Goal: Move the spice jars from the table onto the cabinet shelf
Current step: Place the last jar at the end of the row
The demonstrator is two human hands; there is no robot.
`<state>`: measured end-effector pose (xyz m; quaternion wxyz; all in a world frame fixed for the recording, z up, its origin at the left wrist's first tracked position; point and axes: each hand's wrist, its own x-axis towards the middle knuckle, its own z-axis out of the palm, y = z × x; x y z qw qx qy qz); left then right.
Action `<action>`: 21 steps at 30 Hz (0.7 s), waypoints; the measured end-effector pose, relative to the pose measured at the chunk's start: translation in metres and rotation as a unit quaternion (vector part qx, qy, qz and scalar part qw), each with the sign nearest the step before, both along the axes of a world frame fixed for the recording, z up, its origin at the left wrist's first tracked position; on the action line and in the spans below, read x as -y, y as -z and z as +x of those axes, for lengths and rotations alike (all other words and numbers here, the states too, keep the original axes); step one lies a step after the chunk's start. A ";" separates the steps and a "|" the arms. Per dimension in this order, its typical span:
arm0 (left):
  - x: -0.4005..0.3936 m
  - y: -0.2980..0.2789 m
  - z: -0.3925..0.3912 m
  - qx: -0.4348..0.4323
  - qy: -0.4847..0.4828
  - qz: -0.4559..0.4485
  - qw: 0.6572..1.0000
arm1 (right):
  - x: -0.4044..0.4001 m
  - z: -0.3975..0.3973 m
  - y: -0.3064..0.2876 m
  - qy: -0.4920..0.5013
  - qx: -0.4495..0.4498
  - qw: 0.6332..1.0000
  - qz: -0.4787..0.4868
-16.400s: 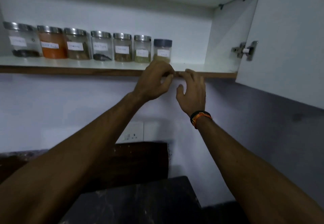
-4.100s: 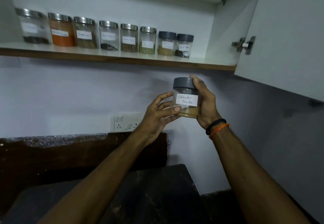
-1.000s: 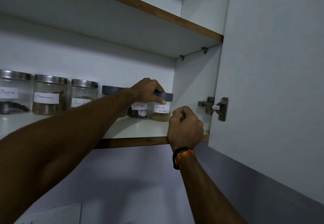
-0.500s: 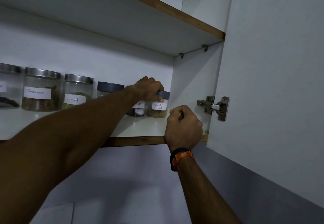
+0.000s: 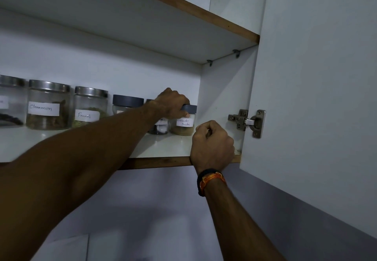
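**Coriander jar set at the end of the cabinet shelf row**

While a row of labelled spice jars lines the cabinet shelf (image 5: 169, 146), a person reaches in with both arms from below. Farthest left of the coriander jar (image 5: 183, 125), a steel-lidded jar (image 5: 11, 101) is cut by the frame edge, its label unreadable. Next toward the coriander jar stands the jar marked "Cinnamon" (image 5: 48, 105), then the jar marked "Fennel" (image 5: 89, 106), both with steel lids. A grey-lidded jar (image 5: 127, 104) follows, its lower half hidden behind the forearm. Just left of the coriander jar sits a small jar (image 5: 160, 127) with dark contents, its label partly covered. The left hand (image 5: 172, 104) lies over the grey lid of the coriander jar, fingers curled down around the lid's rim and gripping it; the jar stands upright on the shelf, last in the row, close to the cabinet's side wall (image 5: 222, 89), its label reading "Coriander Powder". To the right of the coriander jar and nearer the camera, the right hand (image 5: 212, 142) is closed in a fist at the shelf's wooden front edge, holding nothing that can be seen; black and orange bands (image 5: 210, 180) circle its wrist. Farther right of the coriander jar, a metal hinge (image 5: 247, 122) joins the side wall to the open white door (image 5: 318, 97). Above the coriander jar runs an upper shelf (image 5: 142, 26).
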<state>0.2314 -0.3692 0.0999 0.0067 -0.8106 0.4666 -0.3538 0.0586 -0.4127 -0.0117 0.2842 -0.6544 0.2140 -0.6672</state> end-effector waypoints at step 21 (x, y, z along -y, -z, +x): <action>-0.119 0.030 -0.102 -0.132 0.034 -0.047 0.990 | -0.010 -0.024 -0.013 -0.050 -0.256 0.965 -0.001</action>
